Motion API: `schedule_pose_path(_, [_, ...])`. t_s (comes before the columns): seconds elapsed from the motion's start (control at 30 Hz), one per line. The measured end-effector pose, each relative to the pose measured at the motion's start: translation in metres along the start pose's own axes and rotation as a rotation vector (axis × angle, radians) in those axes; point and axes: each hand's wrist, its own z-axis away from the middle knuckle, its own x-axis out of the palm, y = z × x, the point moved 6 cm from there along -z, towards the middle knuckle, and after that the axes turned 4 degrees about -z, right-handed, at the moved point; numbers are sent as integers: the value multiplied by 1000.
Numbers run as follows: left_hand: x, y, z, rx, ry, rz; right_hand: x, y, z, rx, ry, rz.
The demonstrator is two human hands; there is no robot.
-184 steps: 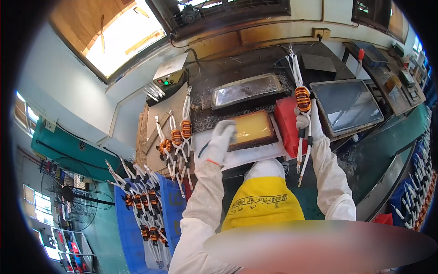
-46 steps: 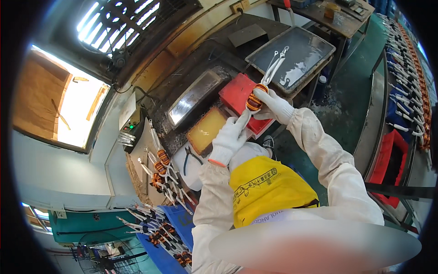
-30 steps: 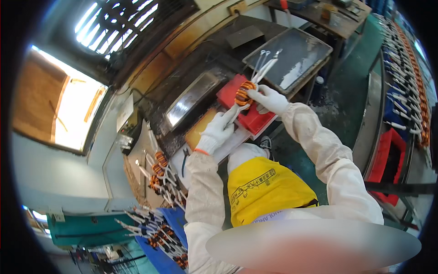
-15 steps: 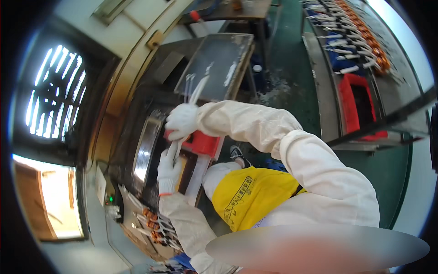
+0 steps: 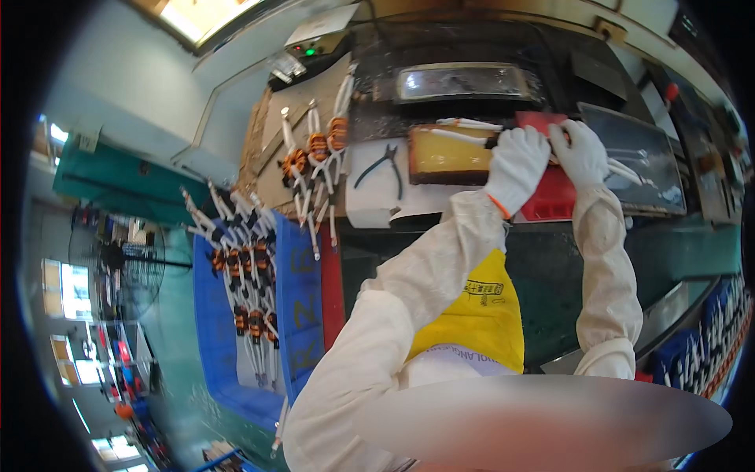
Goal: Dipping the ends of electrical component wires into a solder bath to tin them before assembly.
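A pan [image 5: 450,178] sat on a sheet [image 5: 373,206] on the bench [image 5: 393,38], with a trough [image 5: 462,81] behind it, pliers [image 5: 386,167] on the sheet to its left, and a bin [image 5: 550,203] on its right, before a flat tray [image 5: 662,161] farther right. The left hand [image 5: 519,163] was by the pan's right end and the right hand [image 5: 583,155] just beside it, a wired coil [image 5: 465,137] held between them (its leads spread left above the pan and right toward the tray). Farther left, three coils [image 5: 317,146] lay side by side on a board [image 5: 303,86], a control box [image 5: 321,41] behind them and a loaded crate [image 5: 303,334] in front.
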Motion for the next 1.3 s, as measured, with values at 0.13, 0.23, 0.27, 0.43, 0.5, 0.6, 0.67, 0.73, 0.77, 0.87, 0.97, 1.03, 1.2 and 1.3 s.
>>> schedule_pose_path(0.13, [2,1,6,-6,71,27,-1,7,4,49,18,19])
schedule_pose_path(0.23, [7,6,11,-42,71,-9,-1,8,5,112,-12,34])
schedule_pose_path(0.27, [9,7,12,-43,72,-2,-1,9,5,114,-13,41])
schedule_pose_path(0.43, [18,6,16,-118,69,-6,4,9,3,67,39,64])
schedule_pose_path(0.5, [20,4,19,-106,80,23,5,11,3,76,41,81])
schedule_pose_path(0.6, [24,1,19,-94,86,43,3,8,2,92,38,108])
schedule_pose_path(0.67, [27,0,19,-76,55,117,3,9,2,103,33,105])
schedule_pose_path(0.73, [27,0,20,-78,66,129,3,9,2,111,27,121])
schedule_pose_path(0.77, [28,-1,21,-80,76,137,3,9,3,118,21,134])
schedule_pose_path(0.87, [29,-3,25,-76,89,135,4,7,3,126,20,126])
schedule_pose_path(0.97, [30,-4,25,-89,97,147,5,6,2,127,5,133])
schedule_pose_path(1.03, [30,-4,24,-93,110,145,3,6,1,121,4,135])
schedule_pose_path(1.2, [34,-2,20,-110,7,178,0,6,1,114,20,130])
schedule_pose_path(1.3, [36,-5,21,-131,-24,200,4,8,-1,121,17,141])
